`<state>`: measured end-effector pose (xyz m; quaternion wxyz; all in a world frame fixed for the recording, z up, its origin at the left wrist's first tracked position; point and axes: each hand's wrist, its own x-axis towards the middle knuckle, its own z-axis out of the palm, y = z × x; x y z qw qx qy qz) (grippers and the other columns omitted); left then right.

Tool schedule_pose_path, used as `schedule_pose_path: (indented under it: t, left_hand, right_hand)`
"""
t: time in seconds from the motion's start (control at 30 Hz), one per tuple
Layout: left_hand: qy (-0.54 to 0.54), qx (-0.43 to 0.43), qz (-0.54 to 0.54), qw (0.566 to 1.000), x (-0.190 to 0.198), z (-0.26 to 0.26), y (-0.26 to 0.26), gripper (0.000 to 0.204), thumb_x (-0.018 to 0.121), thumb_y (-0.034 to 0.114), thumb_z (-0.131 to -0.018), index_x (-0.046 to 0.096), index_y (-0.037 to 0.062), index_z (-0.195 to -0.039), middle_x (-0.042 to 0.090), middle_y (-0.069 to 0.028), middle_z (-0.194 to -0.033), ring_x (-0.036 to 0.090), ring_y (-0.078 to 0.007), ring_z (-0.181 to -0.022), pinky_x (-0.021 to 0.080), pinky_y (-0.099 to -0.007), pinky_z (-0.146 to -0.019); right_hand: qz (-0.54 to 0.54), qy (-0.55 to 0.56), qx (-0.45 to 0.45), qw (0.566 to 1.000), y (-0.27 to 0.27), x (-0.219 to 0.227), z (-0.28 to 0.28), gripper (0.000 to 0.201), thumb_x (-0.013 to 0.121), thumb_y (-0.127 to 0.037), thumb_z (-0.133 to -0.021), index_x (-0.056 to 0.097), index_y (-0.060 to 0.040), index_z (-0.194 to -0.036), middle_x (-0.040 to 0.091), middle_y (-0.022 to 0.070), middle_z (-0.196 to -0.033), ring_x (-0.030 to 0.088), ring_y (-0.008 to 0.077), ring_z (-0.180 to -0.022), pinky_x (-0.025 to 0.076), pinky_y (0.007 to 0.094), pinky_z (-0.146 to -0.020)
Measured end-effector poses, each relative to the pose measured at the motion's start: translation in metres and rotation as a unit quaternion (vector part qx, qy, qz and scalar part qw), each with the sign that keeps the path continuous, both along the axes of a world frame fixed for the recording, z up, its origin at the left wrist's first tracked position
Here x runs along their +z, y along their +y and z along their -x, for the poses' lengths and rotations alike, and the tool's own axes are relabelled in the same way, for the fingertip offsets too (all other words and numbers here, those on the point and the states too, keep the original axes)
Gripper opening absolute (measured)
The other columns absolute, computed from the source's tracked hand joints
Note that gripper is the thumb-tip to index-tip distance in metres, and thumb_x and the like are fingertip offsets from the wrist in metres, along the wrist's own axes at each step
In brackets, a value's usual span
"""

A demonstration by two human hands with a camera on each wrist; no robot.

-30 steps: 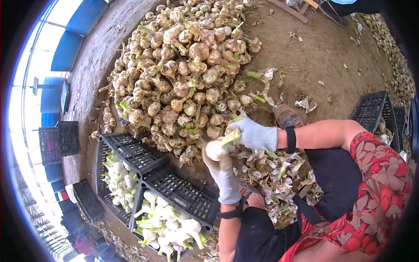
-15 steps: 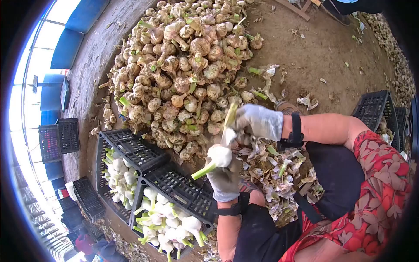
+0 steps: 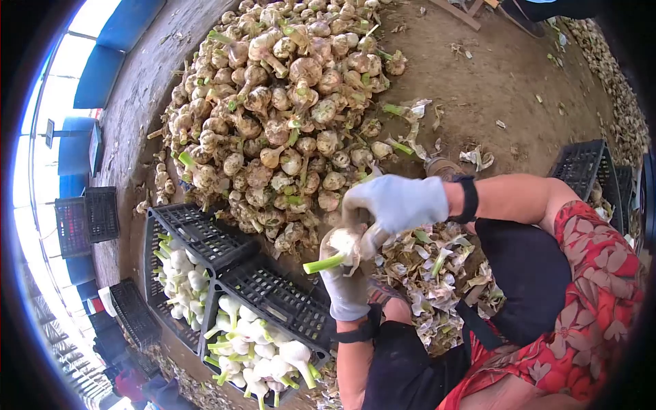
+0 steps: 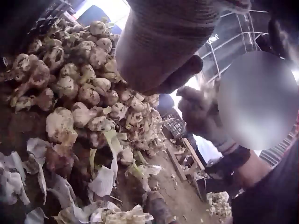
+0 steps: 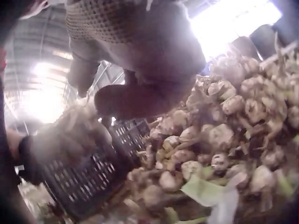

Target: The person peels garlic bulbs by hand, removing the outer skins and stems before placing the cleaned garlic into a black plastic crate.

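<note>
In the head view my gloved left hand (image 3: 347, 295) grips a white garlic bulb (image 3: 344, 240), its cut green stem pointing left. Over the bulb bends my gloved right hand (image 3: 403, 201), fingers curled down and thumb pinching at its right side, where loose skin hangs. Part of the bulb is covered by the fingers. The left wrist view has the left glove (image 4: 163, 46) large in front, the right hand (image 4: 201, 109) beyond it. In the right wrist view the right glove (image 5: 140, 51) hides most of the bulb.
A big heap of unpeeled garlic (image 3: 273, 123) lies ahead. To the left, black crates (image 3: 273, 294) hold white cleaned bulbs (image 3: 260, 352). Papery peelings (image 3: 437, 280) cover the ground between the legs. A wooden frame (image 3: 458, 12) and another black crate (image 3: 581, 171) stand right.
The right hand drew a strip of skin and leaf up off the bulb, then came back down to it without that strip. The left hand turned the bulb so its stem points left.
</note>
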<state>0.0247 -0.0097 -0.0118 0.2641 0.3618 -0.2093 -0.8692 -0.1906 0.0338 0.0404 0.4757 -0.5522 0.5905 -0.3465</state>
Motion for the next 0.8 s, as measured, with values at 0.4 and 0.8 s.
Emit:
schedule_pose_path:
  t: [0.4, 0.8]
  left_hand:
    - [0.050, -0.030, -0.081, 0.995, 0.013, 0.009, -0.001, 0.048, 0.061, 0.041, -0.092, 0.053, 0.0013, -0.117, 0.063, -0.0094, -0.099, 0.062, -0.0185, -0.074, 0.055, -0.0276, -0.063]
    - [-0.014, 0.007, 0.129, 0.991, 0.036, 0.026, 0.007, 0.061, 0.060, 0.027, -0.091, 0.038, 0.0005, -0.140, 0.060, -0.0088, -0.115, 0.057, -0.0192, -0.101, 0.046, -0.0333, -0.087]
  right_hand:
    - [-0.104, -0.216, -0.056, 0.969, 0.002, -0.001, 0.001, 0.022, 0.066, -0.015, -0.085, 0.068, -0.0006, -0.101, 0.069, 0.0093, -0.082, 0.066, 0.0158, -0.070, 0.053, 0.0287, -0.059]
    - [0.163, 0.203, -0.126, 0.957, 0.016, -0.012, -0.029, 0.017, 0.063, -0.015, -0.079, 0.060, -0.0046, -0.092, 0.060, 0.0141, -0.082, 0.064, 0.0322, -0.074, 0.050, 0.0420, -0.065]
